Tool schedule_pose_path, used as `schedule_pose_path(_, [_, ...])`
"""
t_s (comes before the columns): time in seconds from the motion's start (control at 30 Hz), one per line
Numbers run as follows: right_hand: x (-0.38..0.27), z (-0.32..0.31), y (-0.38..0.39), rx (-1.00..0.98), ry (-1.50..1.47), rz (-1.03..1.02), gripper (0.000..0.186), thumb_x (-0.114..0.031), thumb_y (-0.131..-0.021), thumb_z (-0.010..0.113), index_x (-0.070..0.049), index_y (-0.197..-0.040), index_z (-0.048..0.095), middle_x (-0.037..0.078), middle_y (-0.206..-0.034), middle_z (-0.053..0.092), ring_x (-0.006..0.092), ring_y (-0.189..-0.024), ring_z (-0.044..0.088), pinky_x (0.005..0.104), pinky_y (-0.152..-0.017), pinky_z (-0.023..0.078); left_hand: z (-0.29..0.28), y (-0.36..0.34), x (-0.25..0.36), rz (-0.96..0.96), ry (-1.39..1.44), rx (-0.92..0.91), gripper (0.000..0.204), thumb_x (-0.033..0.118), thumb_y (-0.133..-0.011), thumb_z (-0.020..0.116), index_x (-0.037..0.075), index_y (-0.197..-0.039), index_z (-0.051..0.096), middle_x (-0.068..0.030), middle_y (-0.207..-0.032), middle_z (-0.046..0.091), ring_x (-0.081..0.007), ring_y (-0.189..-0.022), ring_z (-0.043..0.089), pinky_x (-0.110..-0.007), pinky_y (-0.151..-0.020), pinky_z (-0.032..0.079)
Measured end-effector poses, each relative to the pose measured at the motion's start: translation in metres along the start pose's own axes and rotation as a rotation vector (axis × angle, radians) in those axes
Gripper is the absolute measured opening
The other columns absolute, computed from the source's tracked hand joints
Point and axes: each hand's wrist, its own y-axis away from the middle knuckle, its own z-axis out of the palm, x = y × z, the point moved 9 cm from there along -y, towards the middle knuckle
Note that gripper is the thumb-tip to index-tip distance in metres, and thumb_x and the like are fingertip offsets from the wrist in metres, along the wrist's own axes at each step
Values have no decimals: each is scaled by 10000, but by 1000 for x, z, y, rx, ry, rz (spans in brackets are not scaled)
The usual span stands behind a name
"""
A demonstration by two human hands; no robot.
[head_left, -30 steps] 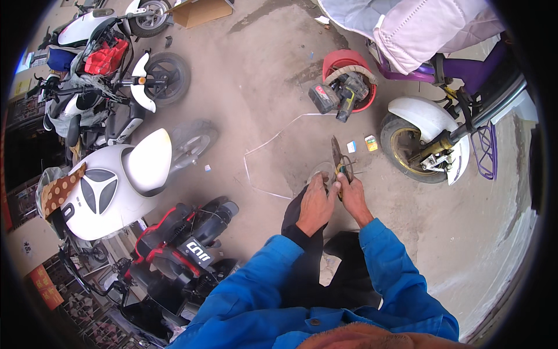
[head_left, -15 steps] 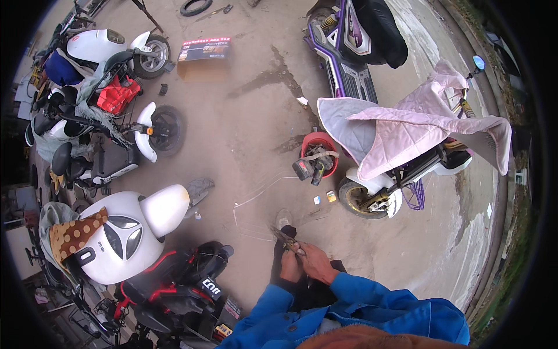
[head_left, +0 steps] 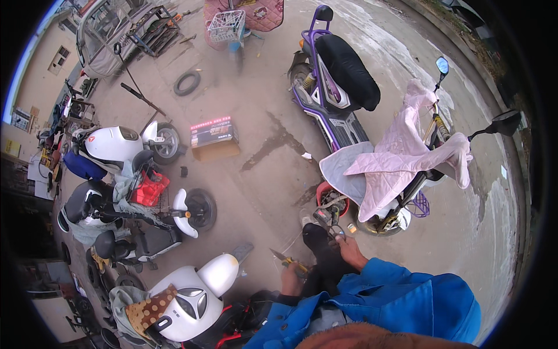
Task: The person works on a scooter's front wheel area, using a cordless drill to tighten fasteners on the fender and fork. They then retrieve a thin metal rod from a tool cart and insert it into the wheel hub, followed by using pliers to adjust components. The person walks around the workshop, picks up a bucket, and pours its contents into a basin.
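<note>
My left hand (head_left: 290,279), low in the middle, grips a long yellow-and-dark tool (head_left: 288,260) with its tip pointing up-left. My right hand (head_left: 350,249) is closed around a dark tool with looped handles (head_left: 338,232), apparently scissors, apart from the left. A dark trouser leg (head_left: 317,238) with a pale shoe (head_left: 306,217) lies between the hands. Just beyond is a red bucket (head_left: 323,189) holding power tools, partly covered by a pink quilted cover (head_left: 395,168) on a purple scooter (head_left: 337,128). A small yellow pack (head_left: 351,228) lies on the ground.
White scooters (head_left: 192,291) and motorbikes (head_left: 145,232) line the left. An open cardboard box (head_left: 215,145) and a loose tyre (head_left: 187,84) lie ahead on the concrete. A scooter with a basket (head_left: 226,26) and a metal rack (head_left: 154,35) stand farther back. A kerb (head_left: 418,11) runs along the right.
The view has tilted up, showing more of the yard. My hands, together on the tools before, have separated, each with a tool, and a leg shows forward between them.
</note>
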Motion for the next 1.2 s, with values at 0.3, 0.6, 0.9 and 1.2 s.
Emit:
schedule_pose_path(0.3, [-175,1,-100,112,307,-194,423,-277,-1060,530,48,-882,734,172,-840,760,271,-798,722,402,-786,543,73,-29,212,121,258,-25,162,138,-999,575,46,-1127,538,-172,-990,616,-371,-1026,621,-540,-1001,514])
schedule_pose_path(0.6, [-354,100,-250,31,275,-323,420,-310,-1043,523,-5,-1259,716,195,-925,780,297,-905,745,426,-862,550,66,-99,371,202,523,32,195,137,-952,633,48,-1108,556,-167,-998,639,-328,-964,656,-463,-862,566])
schedule_pose_path(0.9, [-536,171,-325,71,-195,-341,460,-257,-1106,522,45,-1443,608,141,-1018,771,199,-921,724,337,-891,540,155,-165,638,328,390,-71,177,138,-993,601,55,-1150,591,-151,-1046,658,-353,-1018,653,-475,-949,525])
schedule_pose_path(1.2, [-668,121,-405,342,-70,-458,485,-315,-1125,531,10,-1475,610,116,-1017,760,170,-926,698,334,-894,539,278,-275,796,300,401,-156,172,200,-1040,538,68,-1137,591,-124,-1009,671,-297,-979,655,-415,-878,518])
